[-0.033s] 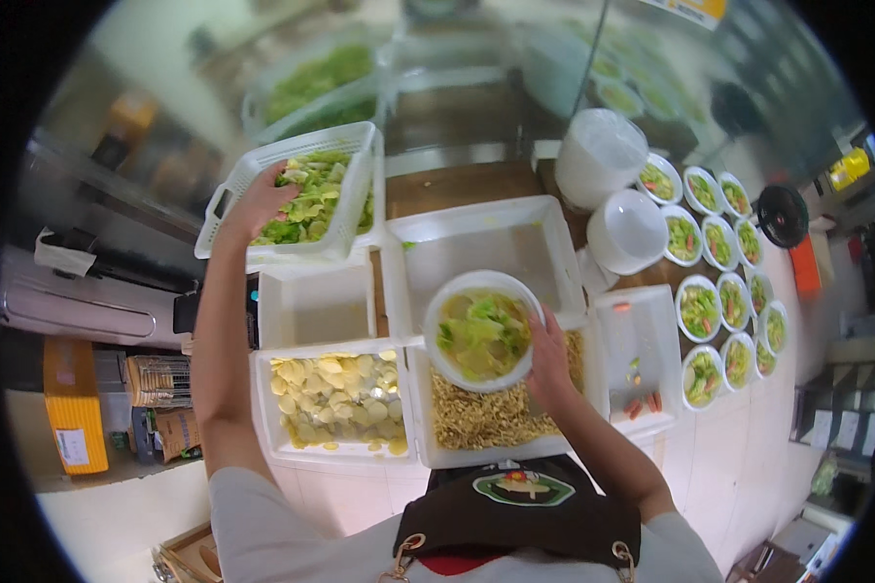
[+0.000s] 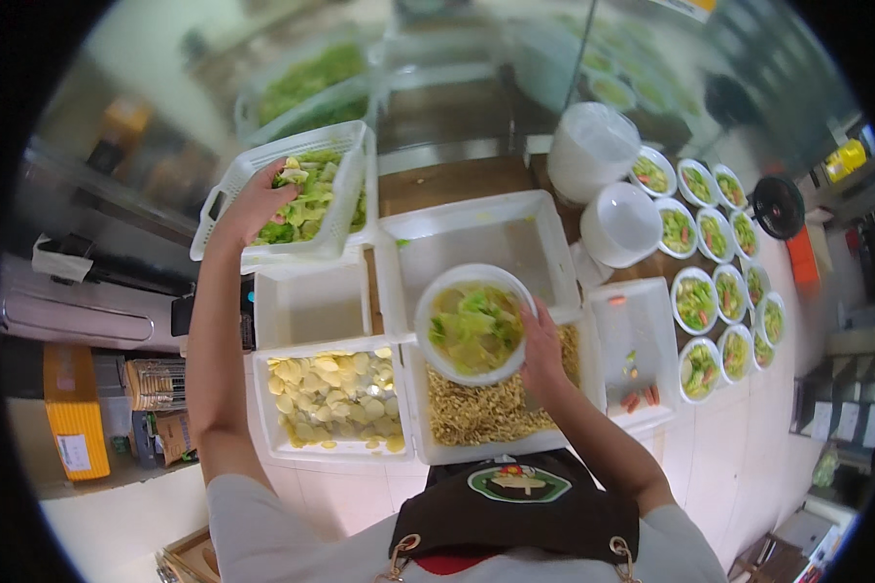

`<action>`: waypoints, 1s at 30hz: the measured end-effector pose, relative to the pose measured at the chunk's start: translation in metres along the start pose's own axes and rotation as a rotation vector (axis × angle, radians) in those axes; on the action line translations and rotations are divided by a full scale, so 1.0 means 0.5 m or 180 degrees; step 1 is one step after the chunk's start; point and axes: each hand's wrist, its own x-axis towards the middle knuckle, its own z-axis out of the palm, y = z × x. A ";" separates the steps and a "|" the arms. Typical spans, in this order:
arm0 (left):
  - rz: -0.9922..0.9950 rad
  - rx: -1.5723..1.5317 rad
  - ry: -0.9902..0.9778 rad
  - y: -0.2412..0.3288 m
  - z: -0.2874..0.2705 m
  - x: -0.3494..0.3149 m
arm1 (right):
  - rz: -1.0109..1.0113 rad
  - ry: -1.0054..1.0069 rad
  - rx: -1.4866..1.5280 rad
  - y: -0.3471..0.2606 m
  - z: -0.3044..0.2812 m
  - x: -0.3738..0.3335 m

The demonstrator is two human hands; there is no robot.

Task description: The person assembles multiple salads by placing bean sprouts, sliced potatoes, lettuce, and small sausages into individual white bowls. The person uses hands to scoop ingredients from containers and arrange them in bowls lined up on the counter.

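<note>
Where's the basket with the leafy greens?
In the head view, the white basket is at upper left, the left hand in its greens, just beyond a small white tray.

The white bowl (image 2: pixel 472 379) has been shifted slightly leftward and upward near the centre of the frame, with the right hand (image 2: pixel 544 355) carried along. At upper left, pale lettuce (image 2: pixel 291 173) is shown more plainly at the left hand (image 2: pixel 260 206). The bowl stacks (image 2: pixel 593 155) at upper right are seen slightly farther left, the view having been moved a little.
</note>
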 end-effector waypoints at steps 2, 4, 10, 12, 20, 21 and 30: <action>0.0115 -0.0116 -0.0707 0.073 0.059 -0.068 | -0.0112 -0.0118 -0.0088 0.001 -0.002 0.009; 0.0488 -0.0196 -0.1385 0.123 0.156 -0.129 | -0.0108 -0.0213 0.0219 -0.006 0.000 0.011; 0.1651 0.0643 -0.1255 0.121 0.499 -0.217 | -0.0291 -0.0157 0.0414 -0.075 -0.067 -0.010; 0.2024 0.0642 -0.0899 0.156 0.542 -0.250 | -0.0351 -0.0010 0.0301 -0.101 -0.114 -0.022; 0.0884 -0.1079 -0.1276 0.207 0.582 -0.241 | -0.0441 0.0319 0.0578 -0.164 -0.283 -0.042; 0.1135 -0.0994 -0.1029 0.217 0.542 -0.229 | -0.0304 0.0423 0.0603 -0.175 -0.304 -0.046; 0.0481 0.0348 0.0757 -0.025 -0.133 0.096 | -0.0608 0.0921 0.1204 -0.178 -0.439 -0.084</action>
